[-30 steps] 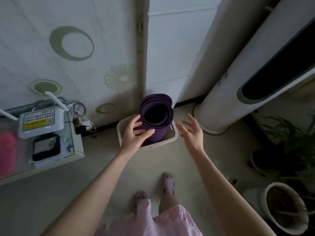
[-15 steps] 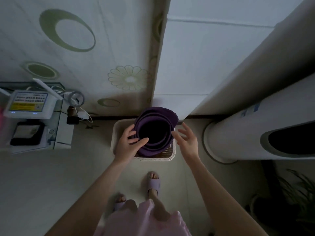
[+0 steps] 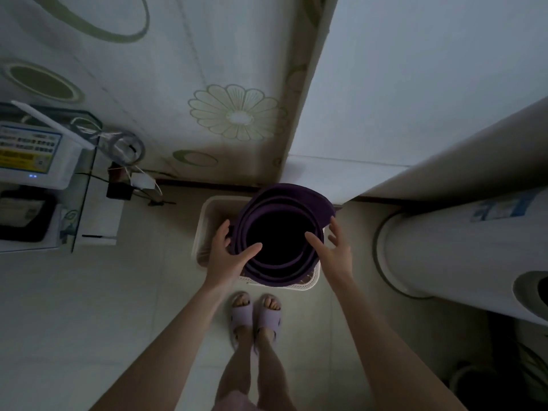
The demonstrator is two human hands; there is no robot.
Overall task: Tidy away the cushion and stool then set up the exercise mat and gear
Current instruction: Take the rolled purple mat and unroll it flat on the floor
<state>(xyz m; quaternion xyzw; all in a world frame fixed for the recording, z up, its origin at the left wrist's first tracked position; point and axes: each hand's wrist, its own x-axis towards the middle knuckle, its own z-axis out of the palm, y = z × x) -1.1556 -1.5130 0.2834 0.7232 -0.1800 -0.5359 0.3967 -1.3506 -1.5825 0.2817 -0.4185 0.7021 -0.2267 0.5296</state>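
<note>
A rolled purple exercise mat (image 3: 275, 203) stands upright in a white plastic basket (image 3: 207, 212) on the floor by the wall. I look straight down into its dark hollow core. My left hand (image 3: 228, 256) grips the mat's left rim, thumb over the inner edge and fingers around the outside. My right hand (image 3: 333, 250) is at the right rim, thumb touching the inner edge, fingers spread beside the outer layer.
A glass-topped side table (image 3: 80, 209) at the left carries a white router (image 3: 35, 155) and cables. A tall white standing air conditioner (image 3: 462, 250) rises at the right. My feet in lilac slippers (image 3: 256, 314) stand just before the basket. Bare tiled floor lies to the left.
I have stepped closer and leaned over the mat. My right hand moved in from the side and now touches the mat's right rim; my left hand keeps its hold.
</note>
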